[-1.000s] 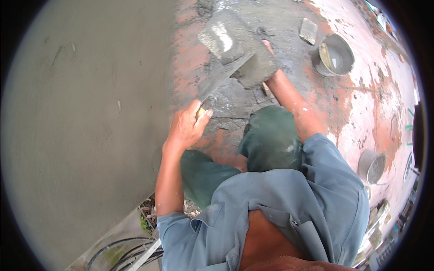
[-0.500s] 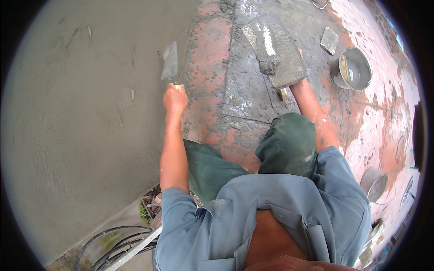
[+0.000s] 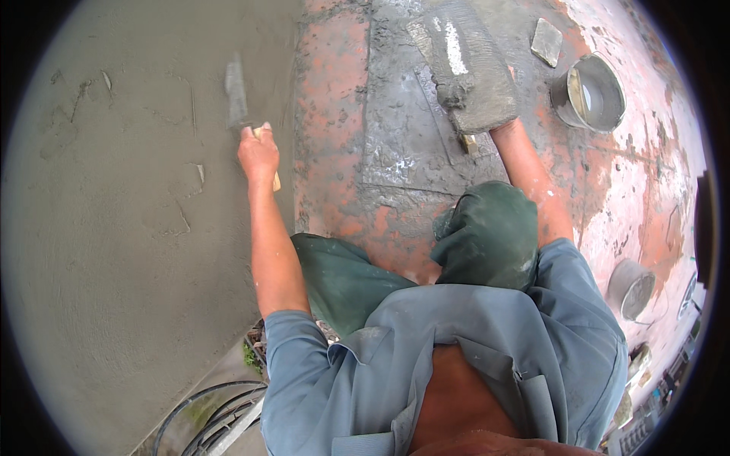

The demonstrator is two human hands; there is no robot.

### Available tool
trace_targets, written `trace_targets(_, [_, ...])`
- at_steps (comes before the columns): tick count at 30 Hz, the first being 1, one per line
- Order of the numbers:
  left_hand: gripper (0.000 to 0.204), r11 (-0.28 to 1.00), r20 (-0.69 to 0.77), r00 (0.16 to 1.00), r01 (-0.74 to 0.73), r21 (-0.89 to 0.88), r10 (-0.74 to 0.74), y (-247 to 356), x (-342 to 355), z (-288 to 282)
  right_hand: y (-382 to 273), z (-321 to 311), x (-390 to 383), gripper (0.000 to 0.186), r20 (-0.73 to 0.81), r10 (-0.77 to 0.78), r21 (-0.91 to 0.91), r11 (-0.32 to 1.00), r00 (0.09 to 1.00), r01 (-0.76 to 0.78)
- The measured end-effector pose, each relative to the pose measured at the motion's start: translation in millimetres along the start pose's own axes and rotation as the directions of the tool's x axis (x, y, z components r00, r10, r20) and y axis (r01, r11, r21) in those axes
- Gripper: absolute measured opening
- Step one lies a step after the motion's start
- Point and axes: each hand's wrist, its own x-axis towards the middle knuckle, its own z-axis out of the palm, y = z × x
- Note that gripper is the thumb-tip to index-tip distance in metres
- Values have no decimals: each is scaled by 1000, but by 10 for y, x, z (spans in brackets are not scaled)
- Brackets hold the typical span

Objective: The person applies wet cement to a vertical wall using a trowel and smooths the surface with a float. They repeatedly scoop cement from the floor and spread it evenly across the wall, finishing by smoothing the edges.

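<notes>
My left hand [image 3: 258, 154] is closed around the pale handle of a trowel [image 3: 236, 90]. The narrow metal blade points away from me and lies over the smooth grey mortar surface [image 3: 137, 266] on the left, close to its right edge. Out to the right, my right hand [image 3: 505, 132] grips a mortar board [image 3: 487, 95] from below; most of its fingers are hidden under the board. Grey mortar coats the board, with a lump at its left side and a white streak farther up.
A mortar-smeared flat sheet [image 3: 391, 121] lies ahead of my knees. To the right are a bucket [image 3: 563, 105] with liquid and a flat block [image 3: 546, 42]. A second bucket [image 3: 620, 292] sits nearer me. Black hoses [image 3: 171, 425] coil at lower left beside a pale bar [image 3: 239, 427].
My left hand has moved left with the trowel, farther in over the mortar surface. The mortar board stays nearly where it was in my right hand. The view has shifted slightly.
</notes>
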Motion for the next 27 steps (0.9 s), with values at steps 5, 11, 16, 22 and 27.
trace_targets(5, [37,988,266,952,139,70,-153,-208,-31,449,-28,-103,4,44,-2,-9,20,1000,1000,9])
trace_targets(11, [29,726,532,740,619,-301,-411,-241,175,362,-73,-252,-39,44,-8,-41,45,998,999,41])
trace_targets(16, [28,791,427,831,512,-334,-357,-146,120,315,-136,-360,-92,43,-17,-58,2,998,998,58])
trace_targets(22, [34,952,268,949,224,-207,-165,-319,9,583,-127,-402,-144,42,-86,-49,-17,999,995,48])
trace_targets(27, [37,962,411,879,272,-19,-241,-533,-68,997,-142,-406,-134,42,-123,-45,-29,999,991,42])
